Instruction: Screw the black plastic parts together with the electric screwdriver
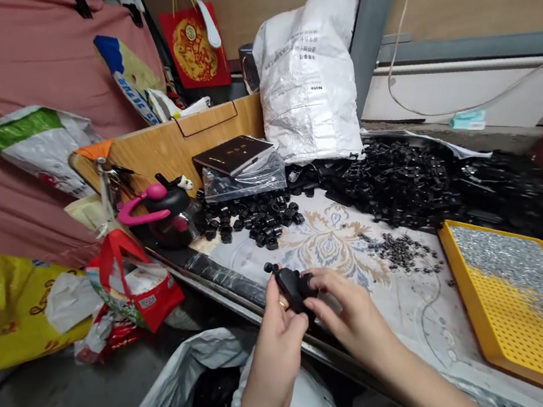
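Note:
Near the table's front edge, my left hand [283, 326] is closed around a black plastic part [290, 287] that has a small round knob at its upper left. From the right, the thumb and fingers of my right hand [338, 302] pinch a dark rounded piece [307, 285] against that part. Whether the two pieces are joined, I cannot tell. Beyond my hands, several small black ring-like pieces [266, 221] lie in a loose pile. Tiny dark pieces [402, 251] are scattered on the patterned tablecloth [329, 236] to the right.
A large heap of black plastic parts [414, 177] covers the back right. At right stands a yellow tray [514, 317] of small silvery pieces. A white sack [310, 83], a dark notebook [233, 155] and a kettle with a pink handle [166, 211] stand behind. An open sack [176, 385] sits below the edge.

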### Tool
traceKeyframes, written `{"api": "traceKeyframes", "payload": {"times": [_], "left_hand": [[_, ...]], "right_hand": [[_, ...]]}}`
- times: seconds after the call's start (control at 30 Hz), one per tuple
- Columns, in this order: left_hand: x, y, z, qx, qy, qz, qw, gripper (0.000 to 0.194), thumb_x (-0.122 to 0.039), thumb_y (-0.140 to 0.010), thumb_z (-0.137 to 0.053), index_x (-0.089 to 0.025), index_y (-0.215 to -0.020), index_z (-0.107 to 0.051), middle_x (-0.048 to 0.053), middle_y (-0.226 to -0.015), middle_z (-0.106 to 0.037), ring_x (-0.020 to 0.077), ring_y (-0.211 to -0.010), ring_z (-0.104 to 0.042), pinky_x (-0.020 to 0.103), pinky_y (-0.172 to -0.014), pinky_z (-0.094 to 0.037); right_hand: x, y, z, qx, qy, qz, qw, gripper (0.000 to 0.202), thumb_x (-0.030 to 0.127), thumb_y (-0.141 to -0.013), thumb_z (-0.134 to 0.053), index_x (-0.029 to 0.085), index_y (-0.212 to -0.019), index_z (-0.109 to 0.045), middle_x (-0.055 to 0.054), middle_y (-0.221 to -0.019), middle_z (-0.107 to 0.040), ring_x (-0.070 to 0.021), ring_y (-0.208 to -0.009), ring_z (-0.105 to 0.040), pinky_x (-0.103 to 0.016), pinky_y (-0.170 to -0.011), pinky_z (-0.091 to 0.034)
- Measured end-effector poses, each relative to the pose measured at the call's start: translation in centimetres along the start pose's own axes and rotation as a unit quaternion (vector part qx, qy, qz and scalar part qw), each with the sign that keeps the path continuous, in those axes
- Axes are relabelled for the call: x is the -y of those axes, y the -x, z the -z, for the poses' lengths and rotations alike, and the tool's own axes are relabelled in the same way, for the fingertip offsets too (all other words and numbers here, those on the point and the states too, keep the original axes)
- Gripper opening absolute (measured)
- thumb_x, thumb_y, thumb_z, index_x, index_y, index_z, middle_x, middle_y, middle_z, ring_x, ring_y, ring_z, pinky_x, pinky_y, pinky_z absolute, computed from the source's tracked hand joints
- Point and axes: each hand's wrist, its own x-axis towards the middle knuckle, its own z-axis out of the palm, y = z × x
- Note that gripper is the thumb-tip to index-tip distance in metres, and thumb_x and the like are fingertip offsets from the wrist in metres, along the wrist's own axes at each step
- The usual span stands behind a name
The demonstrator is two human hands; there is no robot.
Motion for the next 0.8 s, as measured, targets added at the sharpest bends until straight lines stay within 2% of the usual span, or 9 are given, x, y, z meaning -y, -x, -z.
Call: {"api": "traceKeyframes", "payload": {"times": [0.13,0.27,0.37,0.47,0.57,0.7,0.8], "left_hand": [[0.8,0.0,-1.0,0.003,-0.067,-0.007,0.998,0.071,-0.015,-0.080,-0.045,-0.024,-0.135,-0.002,0.005,-0.136,-0.034,0.0091,-0.121,-0.037,0.016,-0.098,-0.033],[1.2,0.3,-1.7,0.005,-0.103,-0.040,0.994,0.072,-0.014,-0.079,-0.044,-0.024,-0.136,-0.001,0.008,-0.135,-0.035,0.0125,-0.117,-0.043,0.024,-0.101,-0.034],[1.3,0.5,-2.1,0.006,-0.108,-0.054,0.993,0.074,-0.014,-0.080,-0.044,-0.025,-0.137,0.002,0.007,-0.137,-0.032,0.0111,-0.120,-0.040,0.023,-0.103,-0.033],[1.5,0.6,-2.5,0.010,-0.134,-0.073,0.988,0.074,-0.017,-0.081,-0.043,-0.027,-0.137,0.005,0.003,-0.139,-0.030,0.0097,-0.123,-0.036,0.022,-0.104,-0.031],[2.0,0.5,-2.5,0.010,-0.192,-0.092,0.977,0.072,-0.020,-0.082,-0.042,-0.026,-0.138,0.004,0.004,-0.137,-0.032,0.0124,-0.123,-0.036,0.028,-0.106,-0.029],[2.6,0.4,-2.5,0.004,-0.279,-0.117,0.953,0.068,-0.021,-0.083,-0.039,-0.026,-0.138,0.001,0.006,-0.138,-0.030,0.0166,-0.123,-0.037,0.036,-0.107,-0.029],[2.7,0.5,-2.6,0.002,-0.317,-0.136,0.939,0.068,-0.021,-0.083,-0.039,-0.025,-0.138,0.001,0.008,-0.140,-0.027,0.0182,-0.125,-0.035,0.037,-0.106,-0.030]], "right_hand": [[0.6,1.7,0.2,-0.026,-0.012,0.017,0.999,0.012,0.011,-0.085,-0.043,0.014,-0.094,-0.049,-0.009,-0.112,-0.046,-0.0125,-0.107,-0.045,-0.025,-0.089,-0.042],[0.8,2.1,0.3,-0.082,-0.027,0.015,0.996,0.013,0.010,-0.084,-0.046,0.014,-0.093,-0.053,-0.008,-0.108,-0.045,-0.0115,-0.103,-0.047,-0.021,-0.085,-0.044],[1.0,2.4,0.4,-0.103,-0.042,0.010,0.994,0.012,0.010,-0.083,-0.047,0.015,-0.093,-0.052,-0.007,-0.105,-0.047,-0.0100,-0.101,-0.047,-0.019,-0.085,-0.043],[1.0,2.7,0.8,-0.123,-0.040,-0.004,0.992,0.023,0.010,-0.084,-0.047,0.017,-0.105,-0.047,-0.006,-0.103,-0.048,-0.0082,-0.095,-0.048,-0.017,-0.080,-0.044],[0.9,2.9,1.4,-0.107,-0.016,0.010,0.994,0.035,0.008,-0.084,-0.046,0.018,-0.117,-0.042,-0.006,-0.106,-0.047,-0.0080,-0.096,-0.047,-0.017,-0.082,-0.042],[0.7,3.0,2.1,-0.086,0.010,0.018,0.996,0.033,0.005,-0.083,-0.046,0.016,-0.115,-0.045,-0.005,-0.106,-0.048,-0.0075,-0.099,-0.046,-0.016,-0.085,-0.040],[0.6,3.1,2.3,-0.098,0.016,0.020,0.995,0.033,0.007,-0.083,-0.049,0.014,-0.114,-0.046,-0.005,-0.100,-0.050,-0.0070,-0.092,-0.048,-0.015,-0.080,-0.042]]}}
